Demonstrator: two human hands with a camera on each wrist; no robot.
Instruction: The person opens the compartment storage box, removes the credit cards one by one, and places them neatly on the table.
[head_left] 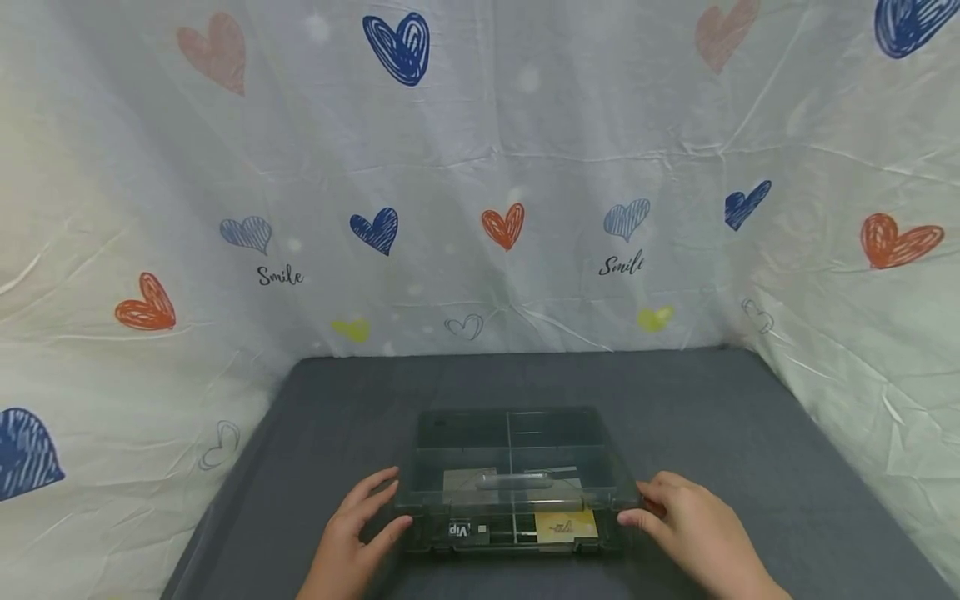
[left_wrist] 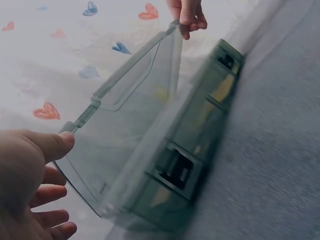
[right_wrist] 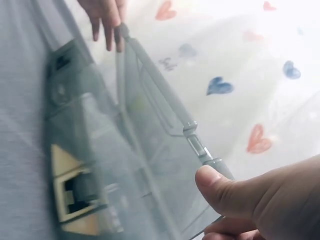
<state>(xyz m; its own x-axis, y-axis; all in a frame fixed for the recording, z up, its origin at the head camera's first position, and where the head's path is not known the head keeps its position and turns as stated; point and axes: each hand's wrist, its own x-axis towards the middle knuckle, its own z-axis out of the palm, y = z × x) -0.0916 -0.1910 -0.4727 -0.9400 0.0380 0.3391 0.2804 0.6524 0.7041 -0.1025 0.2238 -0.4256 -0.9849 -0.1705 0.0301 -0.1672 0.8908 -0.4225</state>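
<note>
Compartment case (left_wrist: 201, 114), translucent grey-green plastic: located on the dark cloth-covered table (head_left: 757, 475), centred between both hands at the near side.

Lid (left_wrist: 120, 137): part raised at a slant, its front rim clear of the body, with a visible gap above the front wall. The front latches (left_wrist: 176, 168) are not engaged with the rim.

Right hand (head_left: 693, 521): pinches the lid's front right corner, thumb on the rim, fingers curled at the far side.

Left hand (head_left: 351, 533): fingers spread along the left side, thumb tip against the lid's front left corner. Firmness of this contact cannot be told.

Contents: a dark card marked "Vip" (head_left: 460, 529) in the front left compartment; a gold card (head_left: 566, 527) in the front right compartment. Paler cards (head_left: 469, 486) show through the lid; their print cannot be read.

Progress (judged): unlatching appears complete, and the lid stands at an intermediate position. Neither full opening nor full closure is done; direction of travel cannot be determined. All visible cards lie inside the case, and no removal is evident
</note>
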